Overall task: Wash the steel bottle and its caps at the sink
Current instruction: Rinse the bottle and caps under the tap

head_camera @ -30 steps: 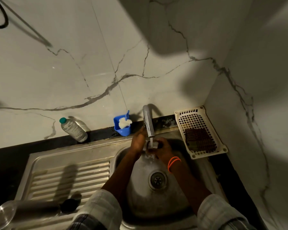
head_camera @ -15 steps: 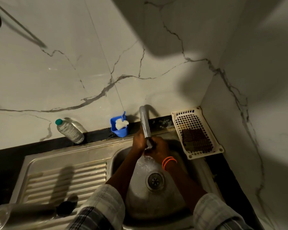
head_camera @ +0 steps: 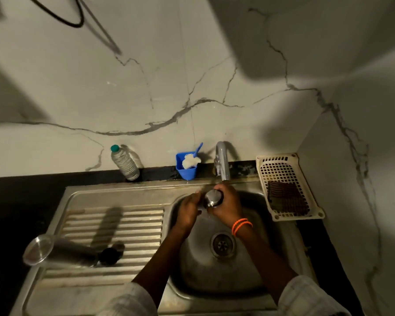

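Both hands meet over the basin of the sink (head_camera: 255, 281), just under the spout of the tap (head_camera: 222, 163). The right hand (head_camera: 226, 205), with orange bands at its wrist, has its fingers curled round a small steel cap (head_camera: 212, 198), whose round shiny face points up toward the camera. The left hand (head_camera: 188, 209) comes in from the other side, its fingers bent against the same cap; how much of the cap it really grips is hard to make out, since the right hand covers the contact. A thin gleam of water shows below the cap, but the stream itself is too faint to follow.

Well apart from the hands, the steel bottle (head_camera: 59, 252) lies on its side on the ribbed drainboard (head_camera: 114, 224) to the left of the basin, its base toward the camera's left edge. A dark round cap (head_camera: 110, 255) sits just beside its mouth; whether the two touch cannot be told in the dim light.

Along the back edge of the table stand a clear plastic bottle (head_camera: 124, 163) with a green top and a blue holder (head_camera: 186, 166) with a white brush in it. A white plastic basket (head_camera: 287, 185) lies to the right of the sink with something dark and ridged inside. Checked sleeves are cut off by the lower edge of the view.
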